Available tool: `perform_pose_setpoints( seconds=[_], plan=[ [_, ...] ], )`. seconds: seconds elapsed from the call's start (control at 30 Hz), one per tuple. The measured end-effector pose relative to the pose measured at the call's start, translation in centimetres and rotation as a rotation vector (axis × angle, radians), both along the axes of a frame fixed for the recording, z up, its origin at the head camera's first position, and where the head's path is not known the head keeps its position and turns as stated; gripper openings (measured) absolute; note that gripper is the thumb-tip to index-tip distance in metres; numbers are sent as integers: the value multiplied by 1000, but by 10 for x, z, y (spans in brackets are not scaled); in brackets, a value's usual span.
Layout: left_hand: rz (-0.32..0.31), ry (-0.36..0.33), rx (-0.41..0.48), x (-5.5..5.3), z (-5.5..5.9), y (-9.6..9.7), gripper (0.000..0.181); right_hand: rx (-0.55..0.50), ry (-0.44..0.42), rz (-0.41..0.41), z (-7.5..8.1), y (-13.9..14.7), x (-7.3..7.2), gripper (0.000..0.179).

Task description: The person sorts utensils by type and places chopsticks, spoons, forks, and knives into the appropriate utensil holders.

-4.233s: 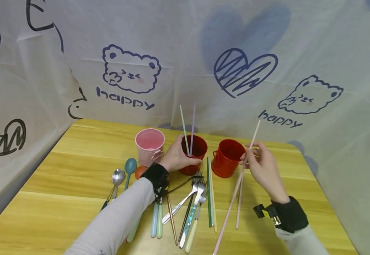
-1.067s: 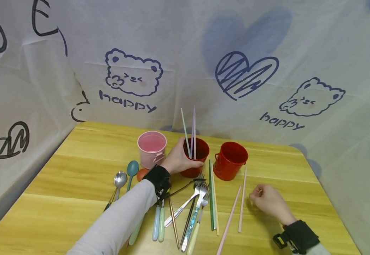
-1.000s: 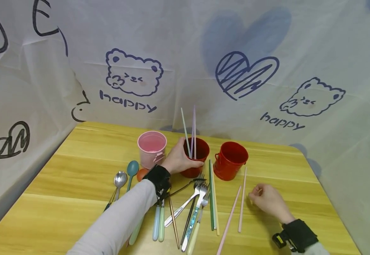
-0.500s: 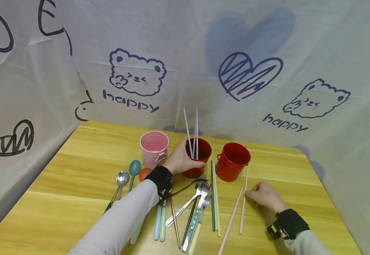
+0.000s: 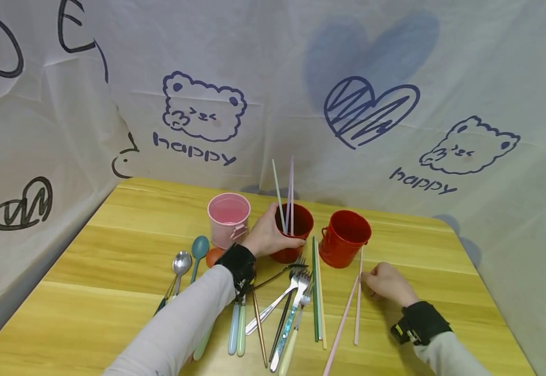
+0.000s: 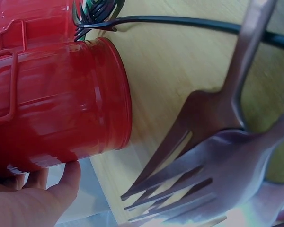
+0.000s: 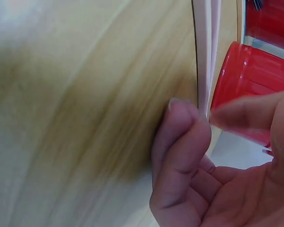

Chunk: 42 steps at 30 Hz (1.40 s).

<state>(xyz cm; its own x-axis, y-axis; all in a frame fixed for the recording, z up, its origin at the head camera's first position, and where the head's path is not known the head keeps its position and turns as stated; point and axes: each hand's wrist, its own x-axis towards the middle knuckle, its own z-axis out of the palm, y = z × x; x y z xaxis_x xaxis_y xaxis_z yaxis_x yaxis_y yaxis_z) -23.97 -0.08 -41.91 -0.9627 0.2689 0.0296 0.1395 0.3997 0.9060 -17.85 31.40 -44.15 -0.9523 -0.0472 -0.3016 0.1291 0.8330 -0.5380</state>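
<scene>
My left hand (image 5: 270,235) grips the side of a small red bucket (image 5: 291,255), its thumb across the near side. A pale green chopstick (image 5: 279,196) and lilac and pinkish chopsticks (image 5: 292,201) stand leaning in that bucket. In the left wrist view, fingertips (image 6: 68,182) press the red wall. My right hand (image 5: 388,282) is low over the table's right side, thumb and curled fingers closing on a pink chopstick (image 5: 358,313) that lies on the wood. In the right wrist view, the pink chopstick (image 7: 203,56) runs in between thumb and fingertips. Another pink chopstick (image 5: 341,329) lies beside it, their upper parts close together.
A second red bucket (image 5: 341,250) stands right of the held one, a pink bucket (image 5: 223,235) left. Several forks (image 5: 298,282) and dark green and yellow chopsticks (image 5: 319,308) lie in front. Spoons (image 5: 181,263) lie at left. A cloth wall (image 5: 273,78) borders the table's back.
A pinkish chopstick from my right hand now stands in the held bucket. My right hand came down, then moved left to the pink chopstick, whose top shifted slightly left. My left hand stays put.
</scene>
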Motion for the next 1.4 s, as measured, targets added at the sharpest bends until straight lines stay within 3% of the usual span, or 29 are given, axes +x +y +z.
perform_pose_setpoints(
  seconds=[0.3, 0.87, 1.03, 1.17, 1.3, 1.4],
  plan=[
    [-5, -1, -3, 1, 1, 0, 88, 92, 27, 10, 1, -7, 0, 38],
    [-12, -11, 10, 1, 0, -1, 88, 122, 0, -21, 1, -5, 1, 35],
    [-8, -11, 3, 1, 0, -1, 88, 40, -3, -15, 1, 1, 2, 36],
    [-8, -13, -3, 1, 0, 0, 87, -84, -8, -18, 3, 7, 3, 25],
    [-7, -7, -2, 0, -1, 0, 88, -185, 10, -59, 5, 9, 1, 14],
    [-9, 4, 2, -1, -3, 0, 88, -213, 47, -99, 8, 9, -2, 18]
  ],
)
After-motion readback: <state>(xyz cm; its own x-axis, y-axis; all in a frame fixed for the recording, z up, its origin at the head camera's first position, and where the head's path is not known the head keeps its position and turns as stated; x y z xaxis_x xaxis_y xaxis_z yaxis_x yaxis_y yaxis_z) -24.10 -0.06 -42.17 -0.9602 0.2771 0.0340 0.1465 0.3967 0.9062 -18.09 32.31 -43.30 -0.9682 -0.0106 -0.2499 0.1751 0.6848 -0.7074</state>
